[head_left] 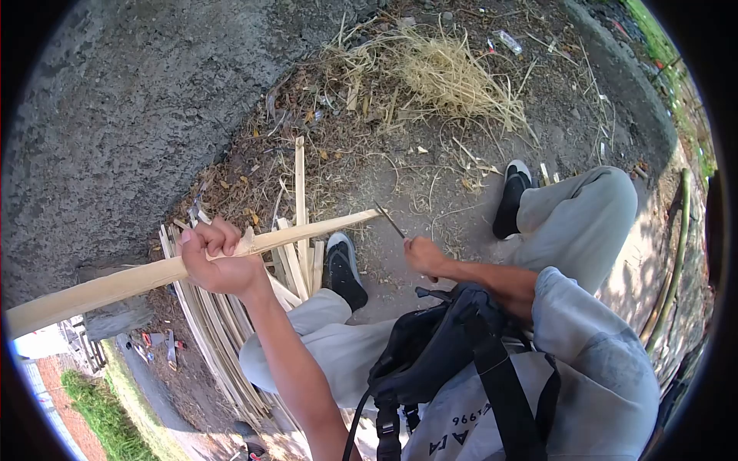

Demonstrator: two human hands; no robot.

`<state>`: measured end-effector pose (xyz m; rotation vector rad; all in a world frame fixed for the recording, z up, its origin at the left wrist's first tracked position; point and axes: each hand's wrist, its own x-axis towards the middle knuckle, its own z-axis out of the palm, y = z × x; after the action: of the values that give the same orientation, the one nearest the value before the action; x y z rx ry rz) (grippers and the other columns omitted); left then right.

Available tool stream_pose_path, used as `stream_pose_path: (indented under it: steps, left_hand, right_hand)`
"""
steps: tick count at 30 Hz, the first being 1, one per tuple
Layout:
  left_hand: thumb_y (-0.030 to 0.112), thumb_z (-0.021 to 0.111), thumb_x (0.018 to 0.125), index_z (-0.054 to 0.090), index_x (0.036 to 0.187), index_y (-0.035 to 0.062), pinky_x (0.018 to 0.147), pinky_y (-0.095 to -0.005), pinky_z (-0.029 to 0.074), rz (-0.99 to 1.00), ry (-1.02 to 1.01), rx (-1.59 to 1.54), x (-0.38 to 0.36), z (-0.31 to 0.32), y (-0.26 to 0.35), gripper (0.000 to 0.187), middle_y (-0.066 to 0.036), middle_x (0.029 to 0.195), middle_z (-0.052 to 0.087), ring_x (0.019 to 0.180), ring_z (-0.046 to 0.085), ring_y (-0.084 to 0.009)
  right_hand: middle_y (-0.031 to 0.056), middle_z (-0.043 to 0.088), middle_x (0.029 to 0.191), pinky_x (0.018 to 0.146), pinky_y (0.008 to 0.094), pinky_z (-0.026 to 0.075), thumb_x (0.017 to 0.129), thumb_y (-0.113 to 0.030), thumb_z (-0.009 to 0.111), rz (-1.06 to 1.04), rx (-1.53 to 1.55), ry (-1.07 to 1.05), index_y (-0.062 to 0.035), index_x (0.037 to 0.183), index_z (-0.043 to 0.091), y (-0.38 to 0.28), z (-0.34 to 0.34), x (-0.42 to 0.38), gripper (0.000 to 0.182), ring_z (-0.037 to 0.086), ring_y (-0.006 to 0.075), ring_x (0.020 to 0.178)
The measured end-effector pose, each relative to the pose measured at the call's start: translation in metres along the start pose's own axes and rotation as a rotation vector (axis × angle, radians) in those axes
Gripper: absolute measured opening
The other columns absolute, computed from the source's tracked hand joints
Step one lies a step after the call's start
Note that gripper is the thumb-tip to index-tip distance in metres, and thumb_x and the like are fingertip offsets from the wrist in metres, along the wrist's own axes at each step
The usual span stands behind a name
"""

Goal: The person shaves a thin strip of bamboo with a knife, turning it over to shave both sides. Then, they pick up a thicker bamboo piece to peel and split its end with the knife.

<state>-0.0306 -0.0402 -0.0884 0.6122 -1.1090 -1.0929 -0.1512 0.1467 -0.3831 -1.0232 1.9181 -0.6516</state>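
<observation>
My left hand (219, 257) is wrapped round a long pale strip of split wood or bamboo (100, 294), which reaches from the lower left edge to the middle of the view. A small curl of shaving stands up from the strip just past my fingers. My right hand (425, 257) is closed round the handle of a knife (390, 220). The narrow dark blade points up and left, its tip right at the strip's far end. Most of the handle is hidden in my fist.
A bundle of pale strips (223, 353) lies beside my left leg. Thin shavings (446, 73) are heaped on the dirt ahead, with litter around them. A rough grey concrete wall (138, 131) rises at left. Poles (676, 261) lie at right. A black bag (430, 346) hangs at my front.
</observation>
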Motion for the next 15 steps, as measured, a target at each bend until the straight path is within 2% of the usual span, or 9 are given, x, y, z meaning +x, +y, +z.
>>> stream_pose_path:
  steps: [2,5,8,11,15]
  left_hand:
    - [0.020,0.045,0.090,0.023,0.059,0.0137,0.042,-0.0273,0.016,0.015,-0.009,-0.003,0.001,0.003,0.000,0.039,0.000,0.051,0.019,0.041,0.021,-0.0113]
    - [0.020,0.045,0.090,0.023,0.059,0.0137,0.042,-0.0268,0.016,0.021,0.006,0.002,0.000,0.001,-0.001,0.039,0.000,0.050,0.019,0.041,0.022,-0.0113]
    - [0.020,0.046,0.089,0.023,0.059,0.0138,0.042,-0.0266,0.016,0.002,0.000,-0.002,0.005,-0.003,-0.001,0.039,0.000,0.051,0.020,0.042,0.023,-0.0114]
    - [0.020,0.046,0.089,0.023,0.059,0.0136,0.042,-0.0266,0.017,-0.001,-0.009,-0.008,0.007,-0.004,-0.002,0.038,0.000,0.051,0.020,0.042,0.023,-0.0115]
    - [0.021,0.047,0.089,0.024,0.060,0.0134,0.041,-0.0265,0.017,0.000,-0.012,0.004,0.006,-0.005,-0.001,0.038,0.000,0.051,0.020,0.042,0.024,-0.0113]
  right_hand:
    - [0.0320,0.062,0.077,0.075,0.0570,0.048,0.100,-0.034,0.034,-0.043,-0.068,-0.004,0.0049,0.083,0.062,-0.014,-0.021,-0.014,0.051,0.059,0.0523,0.075]
    - [0.0324,0.062,0.077,0.077,0.0563,0.047,0.100,-0.035,0.035,-0.200,0.092,0.022,0.0042,0.084,0.063,-0.067,-0.027,-0.018,0.051,0.059,0.0524,0.077]
    - [0.0323,0.061,0.076,0.076,0.0564,0.047,0.100,-0.034,0.036,-0.224,0.146,-0.008,0.0033,0.086,0.063,-0.093,-0.040,-0.032,0.049,0.059,0.0518,0.076]
    - [0.0329,0.061,0.076,0.075,0.0564,0.047,0.100,-0.034,0.037,-0.231,0.137,-0.014,0.0043,0.084,0.064,-0.081,-0.040,-0.033,0.050,0.060,0.0516,0.077]
    - [0.0333,0.061,0.077,0.076,0.0567,0.048,0.100,-0.035,0.037,-0.035,0.000,0.005,0.0065,0.079,0.064,0.002,-0.006,-0.001,0.054,0.060,0.0520,0.079]
